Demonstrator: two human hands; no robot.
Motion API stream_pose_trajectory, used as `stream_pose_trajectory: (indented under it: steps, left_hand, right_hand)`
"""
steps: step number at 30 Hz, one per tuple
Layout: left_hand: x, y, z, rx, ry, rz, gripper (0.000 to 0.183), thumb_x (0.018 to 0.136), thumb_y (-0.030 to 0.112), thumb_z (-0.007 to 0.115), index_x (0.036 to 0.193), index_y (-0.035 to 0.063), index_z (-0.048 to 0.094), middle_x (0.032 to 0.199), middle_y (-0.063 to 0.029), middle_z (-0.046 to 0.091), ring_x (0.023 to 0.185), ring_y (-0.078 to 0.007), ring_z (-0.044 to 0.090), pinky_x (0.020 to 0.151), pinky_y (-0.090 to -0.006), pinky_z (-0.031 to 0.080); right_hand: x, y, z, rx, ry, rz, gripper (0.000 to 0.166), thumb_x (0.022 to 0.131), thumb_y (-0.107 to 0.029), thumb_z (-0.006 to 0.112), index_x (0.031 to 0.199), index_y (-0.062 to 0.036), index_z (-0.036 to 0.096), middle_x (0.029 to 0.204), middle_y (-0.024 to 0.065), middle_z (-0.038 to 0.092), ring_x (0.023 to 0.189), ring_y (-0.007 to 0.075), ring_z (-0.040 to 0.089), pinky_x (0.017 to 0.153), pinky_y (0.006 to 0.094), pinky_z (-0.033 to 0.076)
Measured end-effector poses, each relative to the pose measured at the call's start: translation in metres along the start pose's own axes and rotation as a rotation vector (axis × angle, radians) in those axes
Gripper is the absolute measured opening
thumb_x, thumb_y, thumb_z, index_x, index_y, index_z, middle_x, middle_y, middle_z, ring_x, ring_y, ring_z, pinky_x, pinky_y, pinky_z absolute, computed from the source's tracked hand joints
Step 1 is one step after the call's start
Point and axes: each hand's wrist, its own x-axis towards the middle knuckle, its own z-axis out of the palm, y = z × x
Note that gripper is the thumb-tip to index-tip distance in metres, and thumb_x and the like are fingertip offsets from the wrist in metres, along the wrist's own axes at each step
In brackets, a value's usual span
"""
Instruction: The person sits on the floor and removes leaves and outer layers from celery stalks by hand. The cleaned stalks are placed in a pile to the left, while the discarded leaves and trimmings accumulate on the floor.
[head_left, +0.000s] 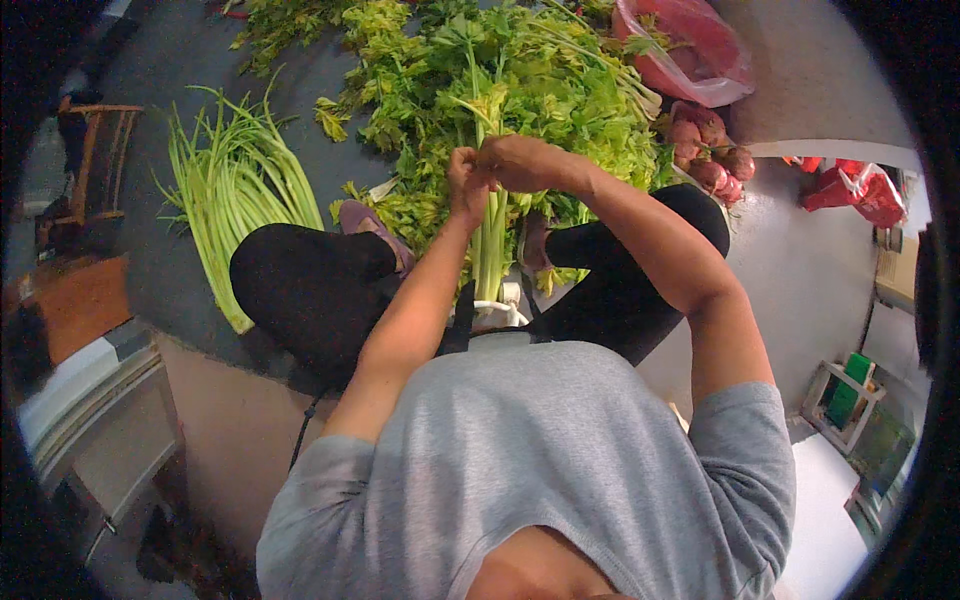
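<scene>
A bunch of celery stalks (489, 255) stands between my knees, pale below and leafy at the top. My left hand (469, 184) and my right hand (521, 163) meet at its upper part, fingers closed around the stalks. The fingertips partly hide each other, so their exact hold is unclear. Beyond my hands spreads a large heap of leafy celery tops (427, 90), green and yellowish. To the left lies a bundle of long green stalks (240, 180) with few leaves. A white curved part (499, 305) shows at the foot of the celery bunch.
Red onions (709, 154) lie right of the leaves, below an open pink plastic bag (694, 60). Red plastic bags (855, 191) sit farther right. A wooden chair (97, 161) stands at the left. My shoes (367, 225) rest among the leaves on the dark floor (319, 157).
</scene>
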Motion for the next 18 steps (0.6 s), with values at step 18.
stream_pose_trajectory:
  steps: [18]
  left_hand:
    - [-0.057,0.059,-0.015,-0.173,-0.132,-0.132,0.020,0.086,0.019,0.060,0.096,0.0038,0.054,0.079,-0.0055,0.058,0.070,-0.0154,0.057,0.067,-0.0296,0.048]
  right_hand:
    - [-0.018,0.045,0.008,-0.174,0.534,0.342,0.049,0.072,-0.031,0.071,0.103,-0.0003,0.050,0.091,0.0193,0.060,0.083,0.0321,0.061,0.069,0.0409,0.047]
